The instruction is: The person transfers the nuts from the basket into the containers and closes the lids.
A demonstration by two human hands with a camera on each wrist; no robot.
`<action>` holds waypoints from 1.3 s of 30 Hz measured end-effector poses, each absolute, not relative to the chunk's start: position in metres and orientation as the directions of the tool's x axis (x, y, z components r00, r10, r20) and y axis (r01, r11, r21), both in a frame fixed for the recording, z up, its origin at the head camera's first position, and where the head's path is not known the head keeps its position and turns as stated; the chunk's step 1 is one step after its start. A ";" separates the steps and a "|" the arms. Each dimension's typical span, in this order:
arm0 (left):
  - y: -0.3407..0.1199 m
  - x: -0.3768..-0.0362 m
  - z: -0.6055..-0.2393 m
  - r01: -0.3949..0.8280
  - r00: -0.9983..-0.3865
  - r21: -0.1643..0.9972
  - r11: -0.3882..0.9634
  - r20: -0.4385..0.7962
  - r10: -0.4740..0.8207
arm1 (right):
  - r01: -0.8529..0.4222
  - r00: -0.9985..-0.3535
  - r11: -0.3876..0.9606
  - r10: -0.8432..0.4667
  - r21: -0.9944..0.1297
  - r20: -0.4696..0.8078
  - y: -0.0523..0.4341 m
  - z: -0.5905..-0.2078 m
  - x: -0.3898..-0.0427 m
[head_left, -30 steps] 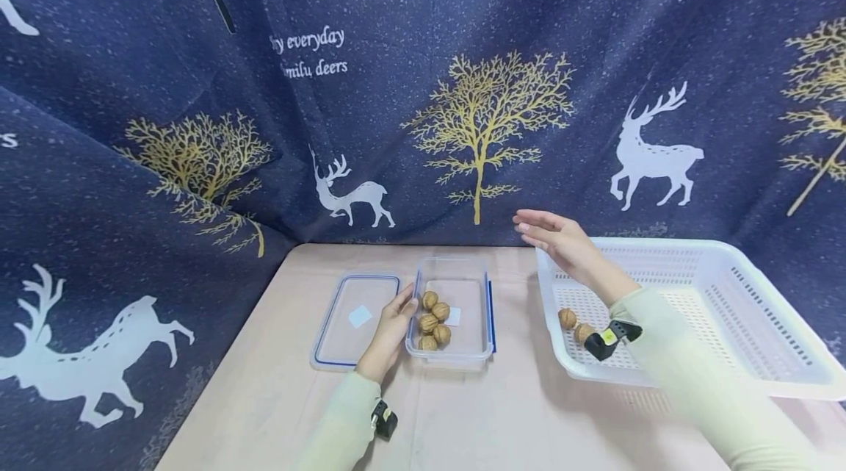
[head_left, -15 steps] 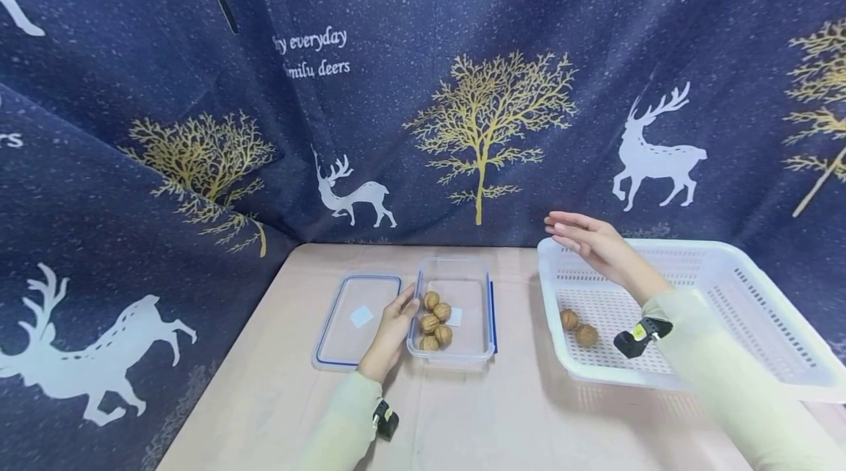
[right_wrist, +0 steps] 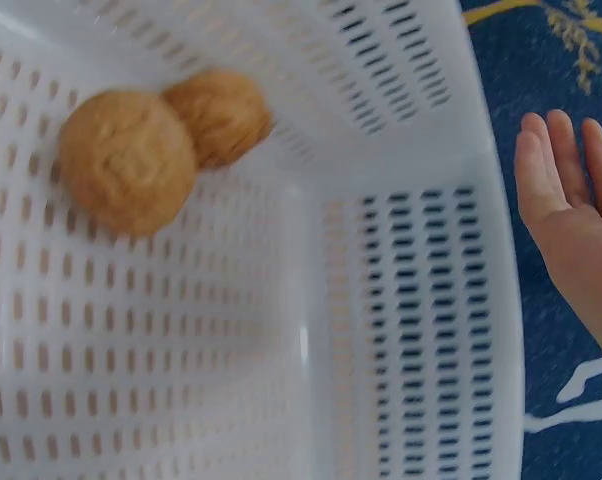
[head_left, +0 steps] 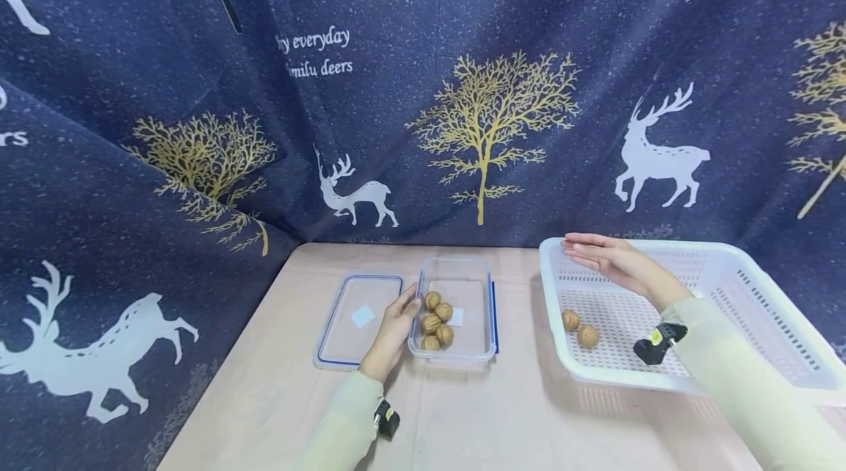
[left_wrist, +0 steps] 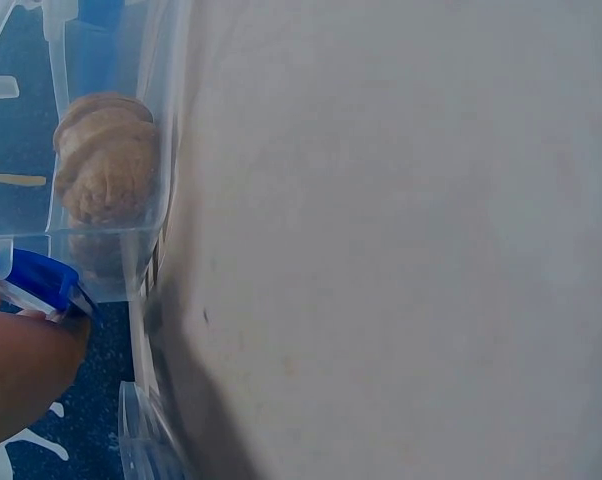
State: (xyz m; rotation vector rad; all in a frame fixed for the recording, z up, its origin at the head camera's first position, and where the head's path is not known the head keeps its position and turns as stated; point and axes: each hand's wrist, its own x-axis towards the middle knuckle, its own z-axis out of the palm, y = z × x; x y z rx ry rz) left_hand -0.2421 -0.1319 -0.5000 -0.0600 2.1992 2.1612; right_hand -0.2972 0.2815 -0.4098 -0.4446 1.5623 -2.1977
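Observation:
A clear plastic food container (head_left: 471, 350) with a blue latch on its right side stands on the table, several walnuts (head_left: 431, 322) gathered along its left half. My left hand (head_left: 394, 324) holds its left wall, the thumb at the rim; in the left wrist view a digit lies against a blue latch flap (left_wrist: 43, 280). My right hand (head_left: 611, 261), fingers extended and holding nothing, hovers above the back left of a white perforated basket (head_left: 562, 353). Two walnuts (right_wrist: 129, 162) lie in this basket, below that hand.
The container's lid (head_left: 350, 324), with a blue seal and a pale sticker, lies left of the container. A dark blue cloth (head_left: 423, 192) with deer and trees hangs behind the table (head_left: 476, 419).
My right hand has moved right and slightly down, from near the basket's left rim to over its inside. The left hand stays at the container.

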 end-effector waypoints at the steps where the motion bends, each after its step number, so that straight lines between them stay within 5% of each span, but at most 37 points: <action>1: -0.132 -0.242 -0.500 -0.070 -0.997 0.997 0.020 -0.070 0.012 | 0.144 -0.861 -0.277 -0.508 -0.950 0.018 0.283 -0.412 -0.298; 9: -0.132 -0.244 -0.502 -0.065 -0.998 0.998 0.015 -0.065 0.012 | 0.109 -0.799 -0.140 -0.602 -0.984 -0.003 0.298 -0.432 -0.305; 17: -0.132 -0.236 -0.489 -0.059 -0.998 0.998 0.011 -0.059 0.031 | 0.122 -0.649 -0.077 -0.761 -0.990 -0.021 0.306 -0.449 -0.307; 28: -0.129 -0.243 -0.502 -0.064 -0.998 0.998 0.016 -0.064 0.009 | 0.107 -0.662 0.288 -0.694 -0.952 -0.284 0.307 -0.461 -0.296; 39: -0.131 -0.242 -0.499 -0.077 -0.997 0.996 0.034 -0.077 0.011 | 0.110 -0.580 0.304 -0.753 -0.946 -0.309 0.305 -0.472 -0.295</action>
